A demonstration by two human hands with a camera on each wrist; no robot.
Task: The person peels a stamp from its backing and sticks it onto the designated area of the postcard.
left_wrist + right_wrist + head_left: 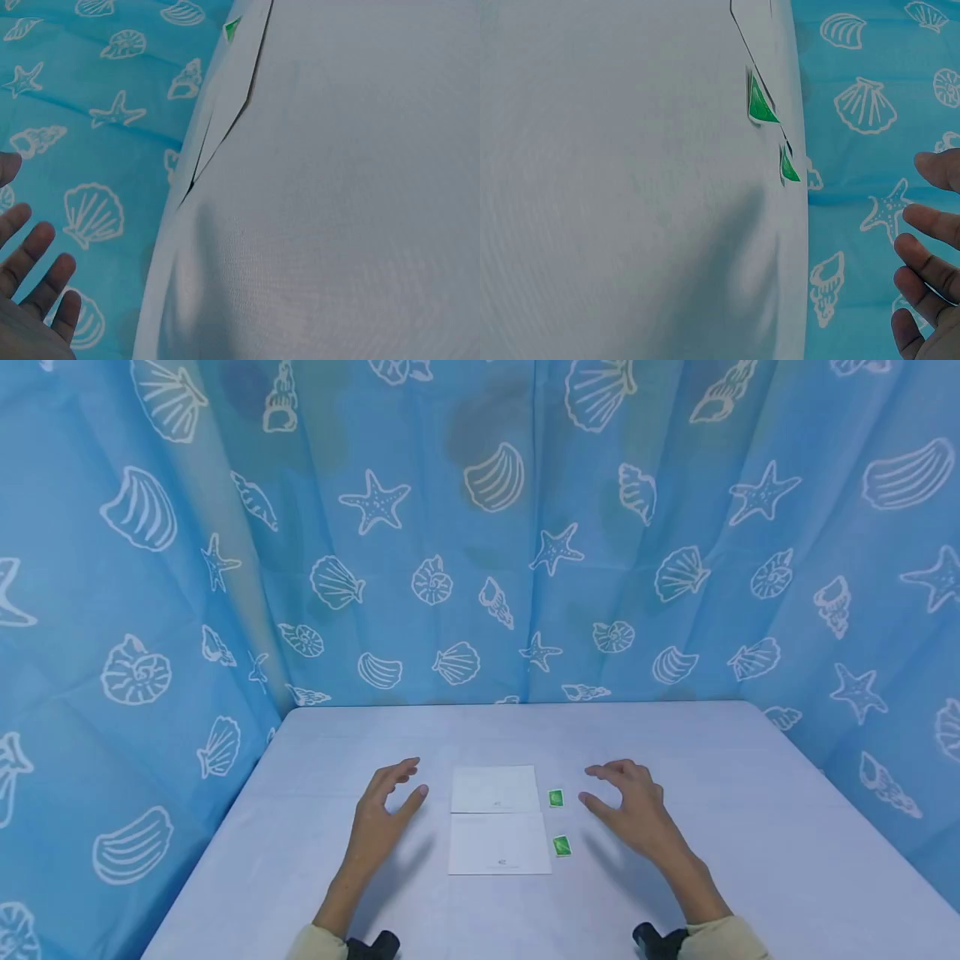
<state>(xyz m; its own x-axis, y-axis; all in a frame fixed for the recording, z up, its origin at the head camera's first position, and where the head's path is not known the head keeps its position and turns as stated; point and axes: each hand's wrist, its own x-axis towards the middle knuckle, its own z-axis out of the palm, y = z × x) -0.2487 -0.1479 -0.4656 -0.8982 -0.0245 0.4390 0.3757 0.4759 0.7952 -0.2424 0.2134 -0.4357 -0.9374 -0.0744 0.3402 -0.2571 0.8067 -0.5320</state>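
Note:
Two white envelopes lie flat on the table, the far envelope (494, 787) edge to edge with the near envelope (497, 843). Each bears a small grey mark low on its face. To their right sit two small green stamps with white borders, the far stamp (556, 798) and the near stamp (562, 846); the right wrist view shows their edges curling up. My left hand (381, 822) hovers left of the envelopes, fingers spread and loosely bent around nothing. On the other side, my right hand (636, 810) is held above the table beside the stamps, thumb and fingers apart.
A white cloth covers the table (322, 743). Behind it and along both sides hangs a blue curtain (420, 643) printed with white shells and starfish. Black straps with camera mounts (375, 945) circle both wrists, next to beige sleeves.

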